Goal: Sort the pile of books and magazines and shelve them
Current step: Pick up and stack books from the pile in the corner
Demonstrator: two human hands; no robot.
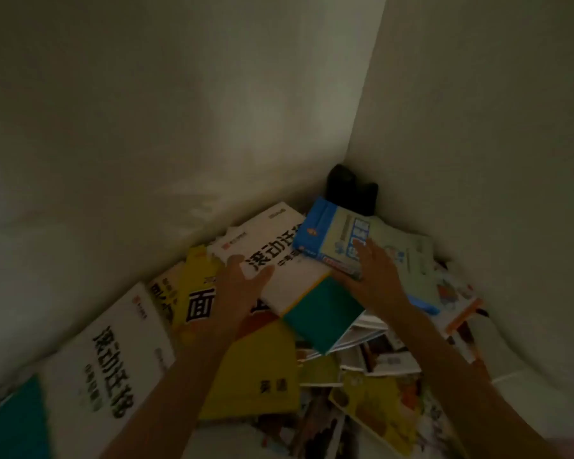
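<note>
At the far left a white workbook point(113, 359) with bold black characters and a teal corner lies flat against the pale wall point(146, 111). Beside it, a yellow book point(199, 293) peeks out from under the heap, and a second yellow book point(262, 376) lies nearer the camera. The left hand point(242, 286) reaches over these, its thumb and fingers spread around the near-left edge of a white-and-teal book point(289, 260) that sits on top of the pile; the light is dim, so whether it truly grips or only touches the cover is hard to say. Just right of that book, a thick blue-and-cream book point(332, 240) rests tilted at the pile's far end. The right hand point(378, 276) lies on it with straight, relaxed fingers pressing its near corner. Loose magazines point(378, 376) spill beneath both forearms. In the corner behind stands a dark object point(348, 187).
</note>
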